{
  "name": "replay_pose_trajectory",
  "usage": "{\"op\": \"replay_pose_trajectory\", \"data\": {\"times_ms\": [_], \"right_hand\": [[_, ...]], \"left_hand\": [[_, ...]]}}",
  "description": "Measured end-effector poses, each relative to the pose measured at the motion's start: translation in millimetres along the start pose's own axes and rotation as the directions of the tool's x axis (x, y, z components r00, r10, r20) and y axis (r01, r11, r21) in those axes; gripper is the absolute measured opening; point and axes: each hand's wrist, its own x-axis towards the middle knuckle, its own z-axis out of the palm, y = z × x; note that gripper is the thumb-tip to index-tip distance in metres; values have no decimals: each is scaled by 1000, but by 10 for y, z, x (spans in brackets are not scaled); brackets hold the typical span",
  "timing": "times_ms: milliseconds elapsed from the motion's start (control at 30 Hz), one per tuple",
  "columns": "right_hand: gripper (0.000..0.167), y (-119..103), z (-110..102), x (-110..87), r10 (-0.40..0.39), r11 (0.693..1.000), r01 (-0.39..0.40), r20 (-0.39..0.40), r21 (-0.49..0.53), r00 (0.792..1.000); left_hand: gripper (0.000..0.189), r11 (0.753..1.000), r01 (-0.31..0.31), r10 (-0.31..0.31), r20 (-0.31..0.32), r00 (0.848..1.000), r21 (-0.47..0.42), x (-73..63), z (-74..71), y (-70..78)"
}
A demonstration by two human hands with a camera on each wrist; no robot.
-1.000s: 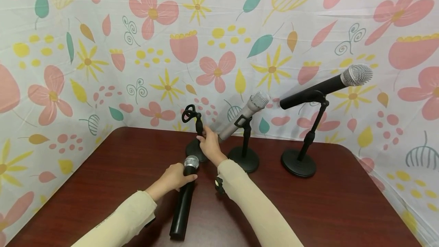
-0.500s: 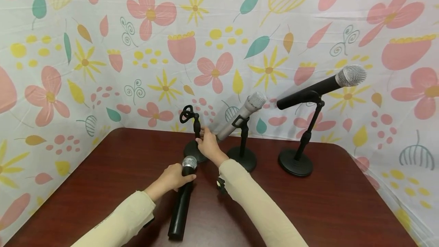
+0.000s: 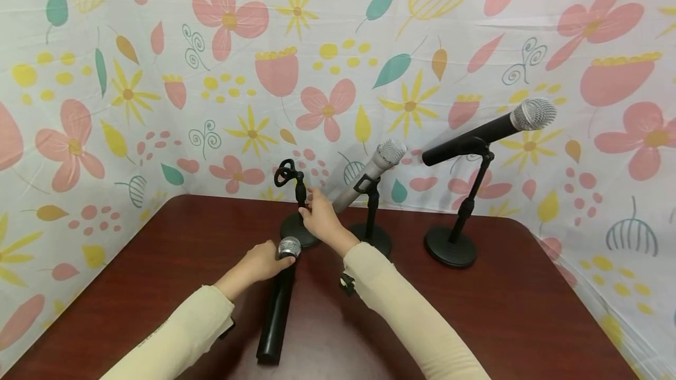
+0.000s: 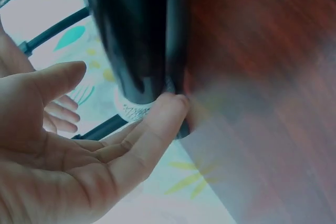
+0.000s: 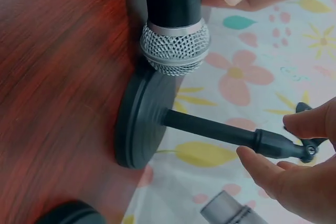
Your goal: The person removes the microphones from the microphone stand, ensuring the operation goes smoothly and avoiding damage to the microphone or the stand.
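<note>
A black microphone (image 3: 276,318) with a silver mesh head lies on the table, its head toward the back. My left hand (image 3: 257,264) is beside its upper end. In the left wrist view the thumb stands off the black body (image 4: 131,30) while a fingertip appears to touch it. My right hand (image 3: 325,219) is at a black desktop stand with an unfilled ring clip (image 3: 286,173). In the right wrist view, thumb and fingers are spread on either side of the stand's upper post (image 5: 210,132); whether a fingertip touches it, I cannot tell.
Right of my right hand, a grey microphone (image 3: 372,172) leans in its own stand. Farther right, another black microphone (image 3: 493,132) sits in a taller stand (image 3: 450,246). Behind the dark red table (image 3: 475,321) hangs a flower-patterned cloth (image 3: 211,75).
My left hand has loosened from the microphone and shifted slightly left and up toward its head. The right hand's fingers have lifted a little beside the stand. The view has drifted slightly.
</note>
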Motion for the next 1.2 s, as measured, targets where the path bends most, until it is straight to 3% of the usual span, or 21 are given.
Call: {"op": "replay_pose_trajectory", "data": {"times_ms": [333, 533, 867, 1200], "right_hand": [[44, -14, -235, -262, -120, 993, 120, 30, 15, 992], [43, 15, -387, -497, -191, 981, 189, 57, 41, 980], [39, 232, -651, -754, -279, 960, 279, -12, 5, 960], [32, 395, -918, -883, -283, 959, 283, -105, -19, 953]], "left_hand": [[32, 999, -26, 26, -28, 999, -26, -26, -177, 76], [37, 998, -54, 52, -61, 997, -27, -48, -268, 163], [32, 994, -102, 97, -104, 990, -43, -28, -299, 271], [25, 979, -193, 173, -218, 961, -72, -13, -358, 438]]}}
